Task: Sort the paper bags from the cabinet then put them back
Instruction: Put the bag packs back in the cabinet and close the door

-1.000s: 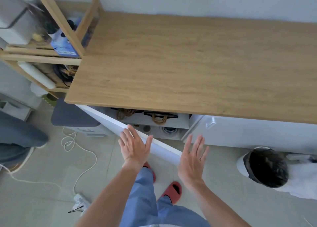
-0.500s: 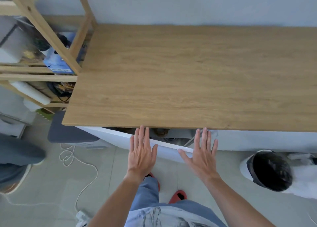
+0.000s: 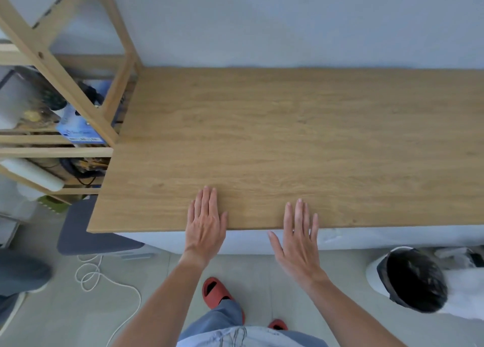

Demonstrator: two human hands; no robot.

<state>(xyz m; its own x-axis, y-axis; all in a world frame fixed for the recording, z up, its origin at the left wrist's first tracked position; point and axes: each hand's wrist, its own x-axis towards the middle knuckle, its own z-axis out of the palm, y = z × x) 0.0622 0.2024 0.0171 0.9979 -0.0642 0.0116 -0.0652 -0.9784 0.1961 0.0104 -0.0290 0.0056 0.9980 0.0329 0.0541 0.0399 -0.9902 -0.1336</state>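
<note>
A white cabinet (image 3: 366, 238) stands under a bare wooden top (image 3: 288, 147), and its front now looks flush and shut. No paper bags are in sight. My left hand (image 3: 205, 225) lies flat with fingers together over the top's front edge, holding nothing. My right hand (image 3: 298, 238) is flat too, fingers slightly spread, over the edge and the white front. Whether either palm touches the wood I cannot tell.
A wooden shelf rack (image 3: 65, 90) with a blue box (image 3: 78, 128) and a white roll (image 3: 34, 173) stands at the left. A grey stool (image 3: 86, 231) and a white cable (image 3: 104, 281) are on the floor. Another person's head (image 3: 416, 281) is low at the right.
The cabinet's white door swung shut, hiding the items inside. Both my hands followed it up to the top's front edge, and my view rose.
</note>
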